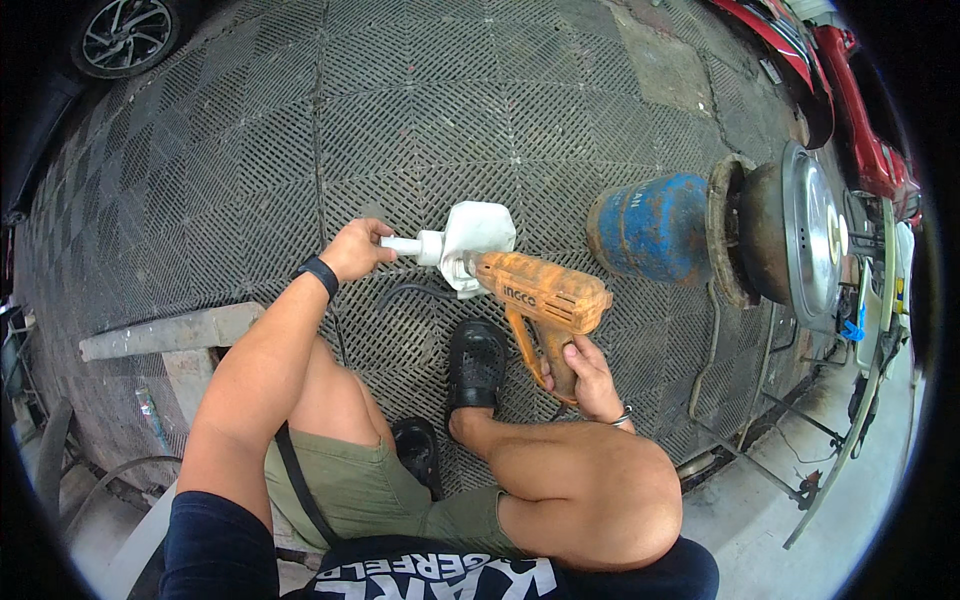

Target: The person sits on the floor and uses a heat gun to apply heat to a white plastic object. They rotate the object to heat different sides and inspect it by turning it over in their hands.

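My left hand (357,248) pinches the narrow tube end of a white plastic container-like part (478,226), which has a stepped neck and a wider, irregular body. My right hand (592,380) is wrapped round the grip of a worn orange heat gun (540,288). The heat gun's nozzle points left and lies at the lower body of the white part; whether the two touch, I cannot tell. Both things are held above the dark slatted floor mat (400,130), in front of my black clogs (477,365).
A rusty blue gas cylinder (650,226) lies to the right, beside a dark pot (763,232) with a shiny metal lid (815,230). Red car body parts (868,120) are at the far right, a car wheel (122,38) at the far left. A pale beam (165,332) lies by my left leg.
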Motion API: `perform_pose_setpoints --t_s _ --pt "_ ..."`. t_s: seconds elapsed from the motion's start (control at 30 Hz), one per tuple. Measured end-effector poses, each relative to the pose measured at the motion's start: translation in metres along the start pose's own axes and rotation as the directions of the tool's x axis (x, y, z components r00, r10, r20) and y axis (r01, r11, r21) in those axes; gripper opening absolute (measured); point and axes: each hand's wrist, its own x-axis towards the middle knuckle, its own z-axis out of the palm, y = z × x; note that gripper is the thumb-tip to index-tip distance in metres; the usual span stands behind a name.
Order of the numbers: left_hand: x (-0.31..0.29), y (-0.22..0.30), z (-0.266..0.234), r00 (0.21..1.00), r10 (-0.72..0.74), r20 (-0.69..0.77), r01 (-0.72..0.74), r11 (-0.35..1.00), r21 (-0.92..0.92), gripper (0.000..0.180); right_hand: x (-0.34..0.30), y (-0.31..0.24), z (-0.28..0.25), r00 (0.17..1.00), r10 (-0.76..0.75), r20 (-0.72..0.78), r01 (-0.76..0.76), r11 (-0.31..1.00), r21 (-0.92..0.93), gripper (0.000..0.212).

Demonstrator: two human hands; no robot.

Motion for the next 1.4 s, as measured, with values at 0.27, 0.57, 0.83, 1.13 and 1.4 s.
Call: perform_pose_setpoints --t_s 0.27,0.57,0.83,1.13,1.4 --pt "0.0 -0.002 -0.002 1.0 -0.026 0.012 0.027 0.999 -0.041 0.045 0.0 -0.008 -0.003 0.997 -0.008 -0.08 0.005 0.999 -0.038 0.05" --pt "-0.001 0.003 -0.003 0.999 -0.047 0.021 0.048 0.998 -0.029 0.044 -0.007 -0.016 -0.018 0.988 -0.016 -0.152 0.006 0.998 -0.068 0.047" --pt "0.0 0.003 -0.002 0.999 -0.05 0.005 0.05 0.998 -0.029 0.042 -0.009 -0.019 -0.023 0.988 -0.006 -0.154 -0.011 0.994 -0.108 0.048" --pt "0.007 -0.007 0.001 1.0 -0.004 -0.014 0.004 1.0 -0.012 0.04 -0.011 -0.007 -0.02 0.997 0.058 -0.058 -0.062 0.996 -0.068 0.054" --pt "0.002 0.0 0.001 1.0 -0.007 -0.013 0.008 1.0 0.013 0.04 -0.012 -0.013 -0.007 0.998 0.055 -0.007 -0.056 0.996 -0.065 0.051"
